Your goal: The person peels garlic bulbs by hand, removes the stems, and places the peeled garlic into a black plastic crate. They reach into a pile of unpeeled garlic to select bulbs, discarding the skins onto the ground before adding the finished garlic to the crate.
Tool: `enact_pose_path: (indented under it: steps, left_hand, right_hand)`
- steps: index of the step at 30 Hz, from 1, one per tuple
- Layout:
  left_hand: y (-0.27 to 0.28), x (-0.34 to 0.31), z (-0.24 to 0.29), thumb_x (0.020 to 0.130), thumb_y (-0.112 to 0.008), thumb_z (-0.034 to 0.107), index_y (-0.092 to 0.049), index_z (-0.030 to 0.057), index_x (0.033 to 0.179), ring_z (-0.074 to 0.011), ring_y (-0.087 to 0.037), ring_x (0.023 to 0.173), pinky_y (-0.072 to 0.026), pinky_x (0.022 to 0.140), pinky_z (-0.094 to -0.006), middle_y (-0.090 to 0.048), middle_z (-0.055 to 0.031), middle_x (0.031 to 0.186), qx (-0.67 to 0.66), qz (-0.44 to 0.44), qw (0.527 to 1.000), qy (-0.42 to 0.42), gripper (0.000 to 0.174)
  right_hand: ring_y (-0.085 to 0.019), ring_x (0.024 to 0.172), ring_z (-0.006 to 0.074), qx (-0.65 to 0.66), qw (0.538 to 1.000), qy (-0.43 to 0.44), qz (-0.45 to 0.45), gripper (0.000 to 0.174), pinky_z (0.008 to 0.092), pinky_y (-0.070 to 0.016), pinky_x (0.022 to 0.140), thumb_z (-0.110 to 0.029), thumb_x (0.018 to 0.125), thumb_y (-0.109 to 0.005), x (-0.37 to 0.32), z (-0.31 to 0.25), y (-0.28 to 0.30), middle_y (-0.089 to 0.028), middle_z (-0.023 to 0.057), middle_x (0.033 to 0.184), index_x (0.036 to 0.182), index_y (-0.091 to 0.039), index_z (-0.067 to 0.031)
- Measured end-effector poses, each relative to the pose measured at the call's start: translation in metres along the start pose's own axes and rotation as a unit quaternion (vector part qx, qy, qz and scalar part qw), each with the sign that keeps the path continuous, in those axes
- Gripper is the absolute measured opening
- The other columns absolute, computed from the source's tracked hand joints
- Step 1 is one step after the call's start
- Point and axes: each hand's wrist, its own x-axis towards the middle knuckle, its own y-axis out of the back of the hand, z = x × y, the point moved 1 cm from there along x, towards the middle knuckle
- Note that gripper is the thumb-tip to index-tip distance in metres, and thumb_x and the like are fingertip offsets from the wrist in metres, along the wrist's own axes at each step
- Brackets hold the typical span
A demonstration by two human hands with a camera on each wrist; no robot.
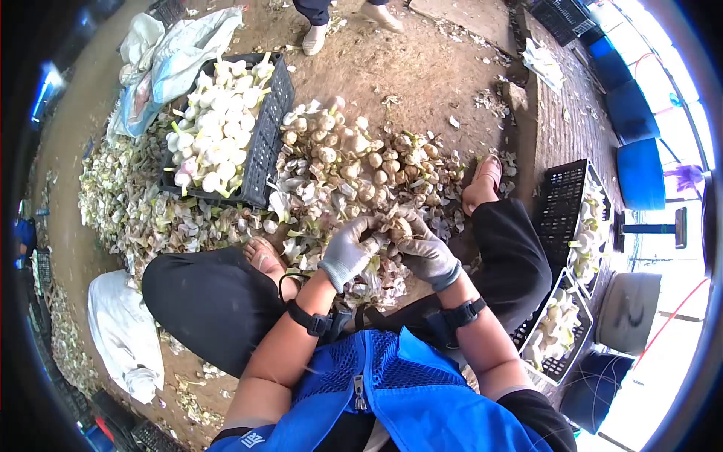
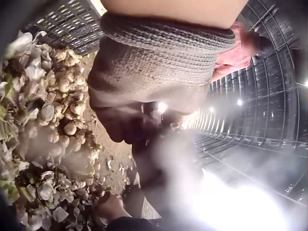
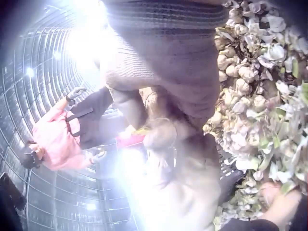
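Between my two gloved hands, in the middle of the head view, is a garlic bulb (image 1: 397, 227) with loose brown skin around it. My left hand (image 1: 348, 250), in a grey knit glove, grips the bulb's left side with curled fingers. On the other side my right hand (image 1: 431, 255) holds it, thumb and fingers bent around it. The bulb (image 3: 161, 134) shows pale and blurred beyond the glove in the right wrist view. Unpeeled garlic bulbs (image 1: 375, 160) lie heaped on the ground just past the hands, and shed skins (image 1: 380, 282) are strewn below them.
A black crate (image 1: 275, 113) full of white garlic stands at the upper left. More garlic crates (image 1: 561, 203) stand at the right. A white sack (image 1: 124, 331) lies by my left knee. Skins (image 1: 143, 218) cover much of the ground. Someone's shoes (image 1: 315, 39) show at the top.
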Motion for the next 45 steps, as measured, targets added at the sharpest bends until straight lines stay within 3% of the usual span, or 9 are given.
enact_pose_path:
  steps: [6,9,12,14,16,18,23,36,45]
  left_hand:
    - [-0.005,-0.019,0.030,0.084,-0.061,-0.004,-0.064,0.0046,0.098,-0.0131,-0.062,0.085,-0.0498,0.076,-0.0251,-0.067,-0.0082,0.095,0.078,0.031,0.995,-0.046,0.017]
    - [0.002,-0.016,0.022,0.086,-0.056,-0.007,-0.062,0.0058,0.089,-0.0156,-0.062,0.087,-0.0499,0.081,-0.0272,-0.066,-0.0078,0.090,-0.204,0.013,0.974,-0.099,0.014]
    - [0.025,-0.009,0.020,0.090,-0.049,-0.004,-0.058,0.0063,0.105,-0.0186,-0.061,0.093,-0.0495,0.085,-0.0293,-0.063,-0.0070,0.095,-0.281,0.246,0.927,0.012,0.020]
    - [0.031,-0.008,0.013,0.092,-0.054,0.007,-0.054,0.0067,0.114,-0.0192,-0.060,0.095,-0.0489,0.087,-0.0320,-0.060,-0.0076,0.105,-0.184,0.227,0.956,0.002,0.022]
    - [0.026,-0.015,0.005,0.091,-0.059,0.021,-0.049,0.0063,0.122,-0.0187,-0.058,0.099,-0.0461,0.092,-0.0340,-0.055,-0.0078,0.116,-0.437,-0.046,0.890,0.123,0.035]
    - [-0.009,-0.024,0.037,0.090,-0.061,0.028,-0.051,0.0056,0.123,-0.0170,-0.054,0.107,-0.0406,0.098,-0.0335,-0.058,-0.0049,0.116,-0.348,0.043,0.934,0.074,0.041]
    - [-0.017,-0.027,0.036,0.091,-0.060,0.016,-0.061,0.0046,0.110,-0.0055,-0.055,0.091,-0.0446,0.081,-0.0220,-0.062,0.0015,0.104,-0.239,0.031,0.971,-0.006,0.022]
    - [-0.004,-0.019,0.010,0.085,-0.056,-0.004,-0.052,-0.0011,0.127,-0.0101,-0.057,0.101,-0.0455,0.088,-0.0234,-0.061,-0.0075,0.115,-0.039,0.098,0.994,-0.043,0.042]
    - [-0.012,-0.021,0.014,0.088,-0.048,-0.002,-0.059,0.0008,0.108,-0.0141,-0.063,0.084,-0.0512,0.073,-0.0250,-0.065,-0.0066,0.097,-0.369,0.082,0.917,0.125,0.023]
  right_hand:
    - [-0.060,0.075,0.0175,0.116,0.989,-0.097,-0.009,0.035,0.0337,-0.0516,0.070,-0.039,0.094,-0.049,-0.018,0.023,0.020,-0.059,0.0031,0.091,0.111,-0.054,-0.0096]
    - [-0.060,0.075,0.0164,0.046,0.998,-0.035,0.008,0.029,0.0304,-0.0513,0.067,-0.035,0.093,-0.053,-0.021,0.016,-0.001,-0.057,0.0028,0.087,0.104,-0.050,-0.0084]
    - [-0.060,0.076,0.0196,-0.022,0.998,0.048,0.017,0.028,0.0360,-0.0531,0.068,-0.020,0.088,-0.063,-0.025,0.011,-0.015,-0.059,0.0070,0.091,0.107,-0.047,-0.0081]
    - [-0.060,0.082,0.0198,-0.175,0.957,0.212,0.092,0.038,0.0341,-0.0525,0.073,-0.009,0.081,-0.071,-0.019,0.019,-0.020,-0.059,0.0079,0.096,0.109,-0.046,-0.0082]
    - [-0.059,0.087,0.0206,-0.154,0.955,0.247,0.061,0.044,0.0340,-0.0498,0.077,0.000,0.071,-0.077,-0.017,0.022,-0.019,-0.058,0.0072,0.099,0.105,-0.050,-0.0098]
    - [-0.057,0.090,0.0241,-0.597,0.654,0.455,0.095,0.041,0.0362,-0.0474,0.079,0.001,0.065,-0.077,-0.021,0.010,-0.033,-0.057,0.0079,0.099,0.097,-0.054,-0.0114]
    - [-0.057,0.089,0.0295,-0.638,0.553,0.530,0.079,0.037,0.0387,-0.0476,0.077,0.009,0.056,-0.069,-0.023,0.015,-0.043,-0.057,0.0097,0.096,0.085,-0.060,-0.0117]
    - [-0.056,0.099,0.0319,-0.618,0.610,0.475,0.146,0.044,0.0385,-0.0476,0.084,0.006,0.059,-0.070,-0.020,0.016,-0.032,-0.057,0.0119,0.103,0.099,-0.056,-0.0085]
    - [-0.056,0.099,0.0313,-0.604,0.664,0.425,0.115,0.058,0.0371,-0.0487,0.082,-0.006,0.059,-0.079,-0.018,0.019,-0.038,-0.056,0.0136,0.109,0.111,-0.052,-0.0060]
